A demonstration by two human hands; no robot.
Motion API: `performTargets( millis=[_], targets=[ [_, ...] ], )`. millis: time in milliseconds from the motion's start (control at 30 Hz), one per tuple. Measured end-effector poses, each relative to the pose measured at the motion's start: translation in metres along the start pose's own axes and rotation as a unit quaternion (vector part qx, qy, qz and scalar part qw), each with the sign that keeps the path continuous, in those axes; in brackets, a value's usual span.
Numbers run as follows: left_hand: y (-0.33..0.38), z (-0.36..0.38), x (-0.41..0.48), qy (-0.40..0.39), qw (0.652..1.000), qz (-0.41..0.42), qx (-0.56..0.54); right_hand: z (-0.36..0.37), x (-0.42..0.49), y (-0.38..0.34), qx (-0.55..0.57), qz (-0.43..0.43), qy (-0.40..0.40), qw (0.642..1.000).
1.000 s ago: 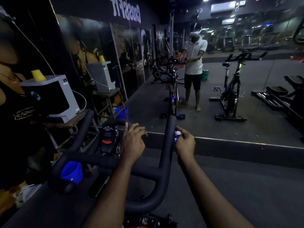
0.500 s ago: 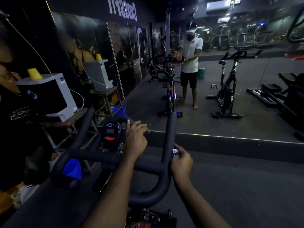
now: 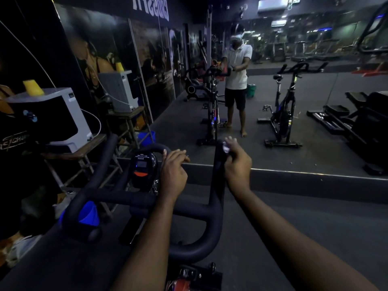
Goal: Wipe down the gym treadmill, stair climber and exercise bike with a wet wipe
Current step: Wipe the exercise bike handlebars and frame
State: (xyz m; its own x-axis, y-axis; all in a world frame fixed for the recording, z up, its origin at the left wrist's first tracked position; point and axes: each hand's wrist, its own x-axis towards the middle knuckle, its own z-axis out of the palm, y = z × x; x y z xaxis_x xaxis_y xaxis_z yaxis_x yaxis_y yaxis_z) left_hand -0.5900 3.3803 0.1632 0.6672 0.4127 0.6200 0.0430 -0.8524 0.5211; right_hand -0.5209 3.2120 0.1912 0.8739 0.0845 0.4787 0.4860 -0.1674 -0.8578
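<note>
The wet wipe point(image 3: 226, 148) shows as a small pale wad at the tip of the right-hand horn of the handlebar point(image 3: 214, 206) of the exercise bike point(image 3: 189, 274). The right hand point(image 3: 237, 162) pinches the wad against that horn, fingers curled round it, and the fingertips blur at the top. The left hand point(image 3: 173, 173) rests on the small front loop at the middle of the handlebar, its fingers bent over the bar. Just left of that hand, inside the loop, sits the black console point(image 3: 142, 169) with an orange patch. A blue cup point(image 3: 89, 214) shows through the handlebar's left bend. Beyond the handlebar's left horn a white machine point(image 3: 69, 114) stands on a wooden stool, with a yellow cup point(image 3: 32, 87) on top. Straight ahead of the handlebar a wall mirror point(image 3: 315, 122) reflects the person at the bike and another bike beside them.
</note>
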Motion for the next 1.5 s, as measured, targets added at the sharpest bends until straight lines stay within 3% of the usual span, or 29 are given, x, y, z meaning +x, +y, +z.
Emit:
performTargets(
  millis=[67, 167, 267, 433, 533, 600, 767, 867, 933, 1033, 1133, 1233, 1367, 1500],
  targets=[
    [0.001, -0.001, 0.0, 0.006, 1.0, -0.003, -0.013, 0.003, -0.019, 0.012, -0.072, -0.084, -0.1, 0.989],
    [0.001, -0.001, 0.001, 0.014, 0.999, -0.003, -0.03, -0.001, -0.069, 0.038, -0.149, -0.208, -0.205, 0.945],
    [0.001, -0.003, 0.001, 0.026, 0.999, -0.001, -0.037, -0.012, -0.063, 0.047, -0.175, -0.241, -0.258, 0.919],
    [0.002, -0.002, -0.001, 0.02, 0.999, -0.008, -0.027, -0.025, -0.021, 0.032, -0.197, -0.207, -0.244, 0.927],
    [0.002, -0.002, 0.0, 0.022, 0.999, -0.017, -0.029, -0.031, -0.058, 0.03, -0.217, -0.241, -0.308, 0.894],
    [0.003, -0.004, 0.001, 0.013, 0.999, -0.016, -0.03, -0.037, -0.092, 0.027, -0.218, -0.236, -0.306, 0.896],
    [-0.002, -0.017, -0.006, -0.096, 0.995, 0.012, -0.004, -0.035, -0.114, 0.008, -0.245, -0.133, -0.272, 0.921],
    [-0.002, -0.037, -0.005, -0.172, 0.985, 0.01, 0.015, -0.024, -0.099, -0.007, -0.192, -0.104, -0.257, 0.941],
    [0.003, -0.052, -0.008, -0.189, 0.982, -0.006, 0.016, -0.013, -0.099, -0.011, -0.211, -0.098, -0.264, 0.936],
    [0.015, -0.07, -0.023, -0.126, 0.992, 0.003, -0.012, 0.005, -0.124, -0.014, -0.296, -0.121, -0.292, 0.901],
    [0.014, -0.081, -0.043, -0.023, 0.999, 0.044, -0.017, 0.022, -0.121, -0.019, -0.249, -0.083, -0.261, 0.929],
    [0.004, -0.087, -0.056, 0.036, 0.999, 0.025, 0.021, 0.042, -0.106, -0.032, -0.167, -0.051, -0.266, 0.948],
    [-0.011, -0.086, -0.078, 0.024, 0.997, -0.03, 0.067, 0.031, -0.128, -0.026, -0.225, -0.138, -0.337, 0.904],
    [-0.022, -0.086, -0.09, -0.004, 0.994, -0.078, 0.072, 0.005, -0.129, -0.004, -0.271, -0.188, -0.314, 0.89]
  ],
)
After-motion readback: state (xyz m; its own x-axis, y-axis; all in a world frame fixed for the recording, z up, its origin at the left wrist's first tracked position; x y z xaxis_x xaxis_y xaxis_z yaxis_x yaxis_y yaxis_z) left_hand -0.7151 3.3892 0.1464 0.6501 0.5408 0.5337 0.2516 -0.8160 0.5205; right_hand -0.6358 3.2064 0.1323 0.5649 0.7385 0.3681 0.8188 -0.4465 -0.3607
